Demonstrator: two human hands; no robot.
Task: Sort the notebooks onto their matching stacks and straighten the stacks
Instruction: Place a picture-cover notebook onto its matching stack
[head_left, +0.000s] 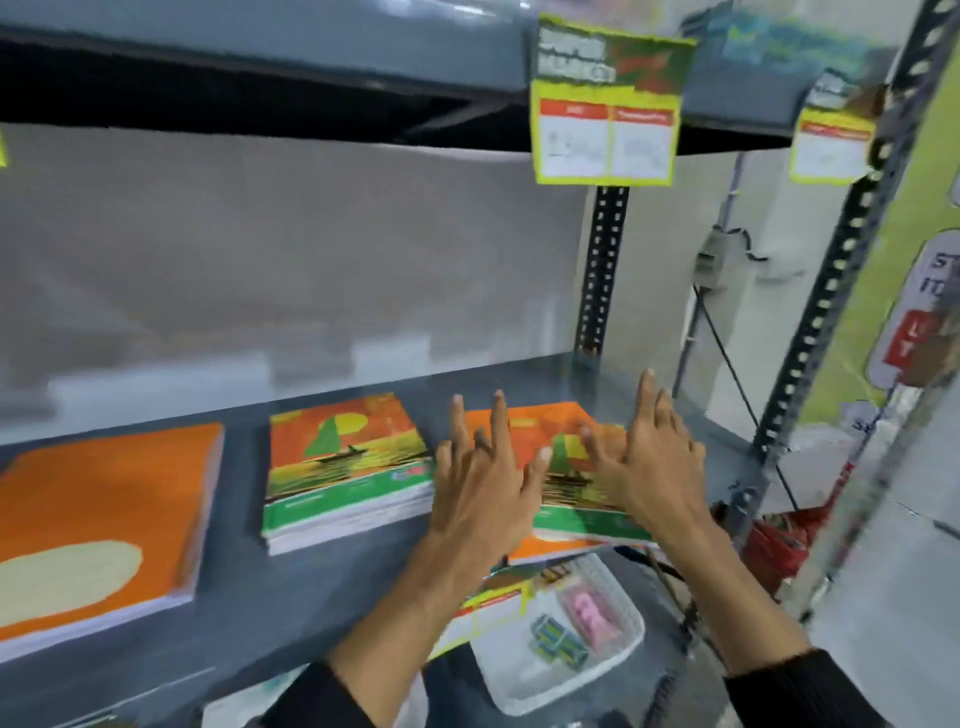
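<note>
Three notebook stacks lie on a grey metal shelf (332, 582). At the left is a stack with a plain orange cover and a cream oval (98, 519). In the middle sits a stack with an orange, yellow and green boat picture (343, 467). The right stack (566, 499) has the same boat cover and looks skewed, its lower books jutting over the shelf's front edge. My left hand (483, 483) hovers over the right stack's left side, fingers spread. My right hand (649, 457) is over its right side, fingers apart. Neither hand grips anything.
Price tags (608, 104) hang from the shelf above. A slotted upright post (826, 322) stands at the right. Below the shelf's edge, a clear plastic basket (618, 654) holds small pink and green items. Red items (784, 540) sit low at the right.
</note>
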